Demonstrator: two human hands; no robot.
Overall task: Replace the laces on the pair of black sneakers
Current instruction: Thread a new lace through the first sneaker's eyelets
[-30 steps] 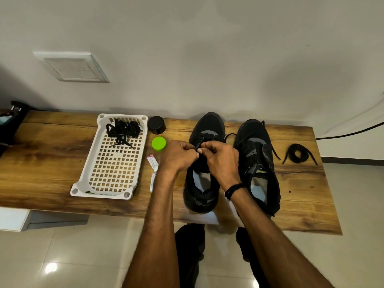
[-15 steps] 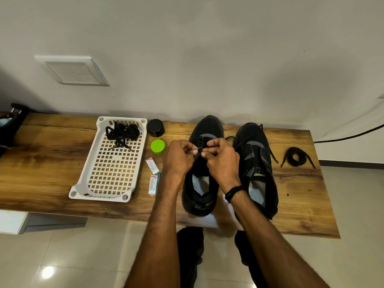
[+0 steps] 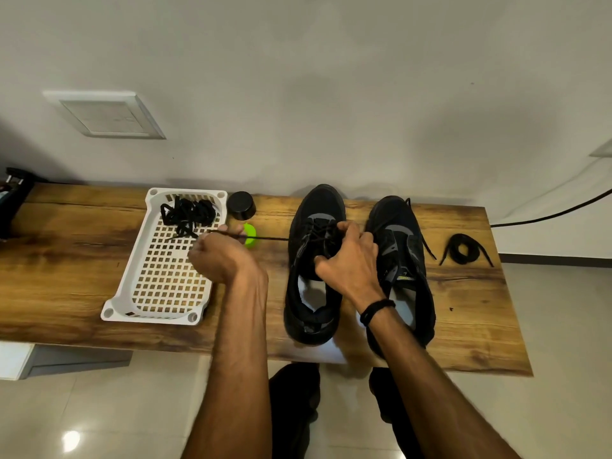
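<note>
Two black sneakers stand side by side on the wooden table [image 3: 66,260], toes toward the wall. My right hand [image 3: 347,260] grips the tongue and lace area of the left sneaker [image 3: 314,309]. My left hand [image 3: 222,256] is out to the left over the white basket's [image 3: 159,293] right rim and pinches a black lace [image 3: 268,239], drawn taut from the left sneaker's eyelets. The right sneaker [image 3: 400,233] has a lace hanging off its right side. A coiled black lace [image 3: 465,250] lies on the table to its right.
The white basket holds a tangle of black laces [image 3: 188,212] at its far end. A black jar [image 3: 241,205] and a green lid [image 3: 250,235] sit between basket and sneakers. A black object [image 3: 13,200] stands at the table's left end. A cable [image 3: 546,217] runs at right.
My left hand has pulled away from the left sneaker to the left, drawing the lace out taut. My right hand stays on the sneaker.
</note>
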